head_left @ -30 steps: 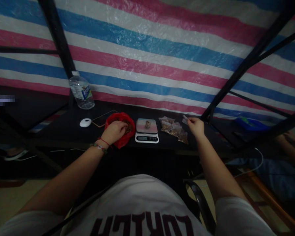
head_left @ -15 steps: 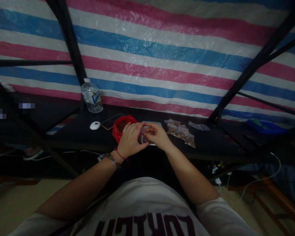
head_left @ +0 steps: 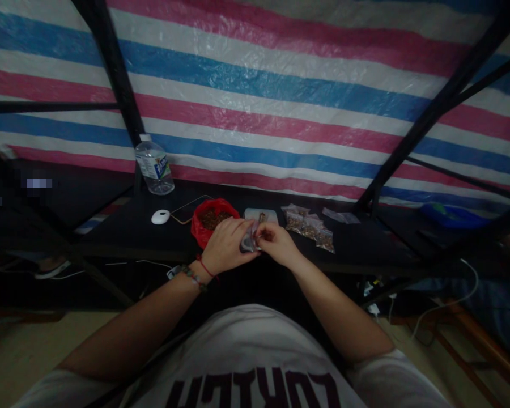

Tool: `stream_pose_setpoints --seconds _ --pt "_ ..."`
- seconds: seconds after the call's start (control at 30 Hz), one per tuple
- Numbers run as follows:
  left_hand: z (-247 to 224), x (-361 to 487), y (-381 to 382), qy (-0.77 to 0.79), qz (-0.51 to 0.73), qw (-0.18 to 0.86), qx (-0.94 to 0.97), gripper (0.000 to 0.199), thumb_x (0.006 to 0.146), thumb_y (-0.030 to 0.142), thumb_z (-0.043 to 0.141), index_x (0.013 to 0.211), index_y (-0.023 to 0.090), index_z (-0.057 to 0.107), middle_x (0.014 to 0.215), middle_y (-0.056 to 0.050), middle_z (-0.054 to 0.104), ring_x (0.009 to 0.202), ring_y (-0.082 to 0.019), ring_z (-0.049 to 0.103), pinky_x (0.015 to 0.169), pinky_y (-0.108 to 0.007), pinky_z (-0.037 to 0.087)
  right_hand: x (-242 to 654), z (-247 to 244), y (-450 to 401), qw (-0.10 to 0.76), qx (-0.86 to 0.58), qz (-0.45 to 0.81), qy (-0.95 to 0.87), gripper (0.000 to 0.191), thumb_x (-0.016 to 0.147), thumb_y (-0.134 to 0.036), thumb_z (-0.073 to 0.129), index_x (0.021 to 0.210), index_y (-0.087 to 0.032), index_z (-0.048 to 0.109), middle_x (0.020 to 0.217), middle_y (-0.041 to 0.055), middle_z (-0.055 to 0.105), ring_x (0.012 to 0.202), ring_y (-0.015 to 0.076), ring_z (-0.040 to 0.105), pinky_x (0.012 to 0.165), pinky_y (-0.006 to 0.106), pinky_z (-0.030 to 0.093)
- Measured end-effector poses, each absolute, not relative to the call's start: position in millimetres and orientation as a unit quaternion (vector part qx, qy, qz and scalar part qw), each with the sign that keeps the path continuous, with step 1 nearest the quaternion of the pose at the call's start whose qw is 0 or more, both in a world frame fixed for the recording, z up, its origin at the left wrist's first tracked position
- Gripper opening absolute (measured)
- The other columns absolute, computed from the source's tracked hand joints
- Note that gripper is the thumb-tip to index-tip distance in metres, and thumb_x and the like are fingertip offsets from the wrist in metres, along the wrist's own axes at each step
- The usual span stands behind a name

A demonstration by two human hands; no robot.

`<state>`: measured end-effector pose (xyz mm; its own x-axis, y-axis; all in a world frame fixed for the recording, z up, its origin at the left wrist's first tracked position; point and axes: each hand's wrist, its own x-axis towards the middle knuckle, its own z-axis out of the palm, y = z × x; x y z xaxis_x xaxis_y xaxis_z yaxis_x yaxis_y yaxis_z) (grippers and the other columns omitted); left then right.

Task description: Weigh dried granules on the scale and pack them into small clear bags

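Observation:
A small clear plastic bag [head_left: 248, 242] is between my two hands, over the near edge of the black table. My left hand [head_left: 226, 243] curls round its left side, thumb toward me. The fingers of my right hand [head_left: 276, 241] are pinched at the bag's right edge. Just beyond my left hand sits a red bag [head_left: 200, 226] with its mouth spread wide, holding brown granular bits [head_left: 212, 217]. Behind the hands lies a pale flat device, like a small scale [head_left: 272, 216], with a small brownish thing on it that I cannot make out.
Several filled zip bags [head_left: 310, 226] lie to the right, with flat clear bags [head_left: 340, 216] behind them. A large plastic bottle [head_left: 154, 167] and a white oval object [head_left: 160, 216] stand at left. Black metal posts [head_left: 118, 79] frame a striped sheet [head_left: 255, 107].
My hands have drawn slightly apart and toward me, so the pale device and more of the red bag's contents show. The small clear bag is still between them.

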<state>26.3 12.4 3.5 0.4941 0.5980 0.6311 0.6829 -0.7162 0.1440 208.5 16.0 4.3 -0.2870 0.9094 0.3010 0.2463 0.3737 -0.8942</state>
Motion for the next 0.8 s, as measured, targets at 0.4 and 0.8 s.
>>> stream_pose_setpoints --seconds 0.4,0.8 --pt "-4 29 6 -0.355 -0.326 0.053 -0.874 0.069 0.075 0.055 0.064 0.132 0.018 0.047 0.12 -0.014 0.059 0.113 -0.032 0.053 0.096 -0.045 0.043 212 14 11 0.343 -0.387 0.394 -0.76 0.012 0.075 -0.016 0.058 0.072 -0.017 0.07 0.063 -0.0022 0.064 0.059 0.0127 0.055 0.057 0.023 0.04" --pt "-9 33 9 -0.334 -0.318 0.053 -0.886 0.054 0.078 0.04 0.063 0.125 0.016 0.053 0.116 -0.011 0.06 0.108 -0.028 0.054 0.095 -0.043 0.044 214 13 15 0.25 -0.464 0.252 -0.811 0.011 0.072 -0.015 0.066 0.082 -0.014 0.071 0.076 0.0026 0.068 0.069 0.015 0.058 0.064 0.025 0.04"
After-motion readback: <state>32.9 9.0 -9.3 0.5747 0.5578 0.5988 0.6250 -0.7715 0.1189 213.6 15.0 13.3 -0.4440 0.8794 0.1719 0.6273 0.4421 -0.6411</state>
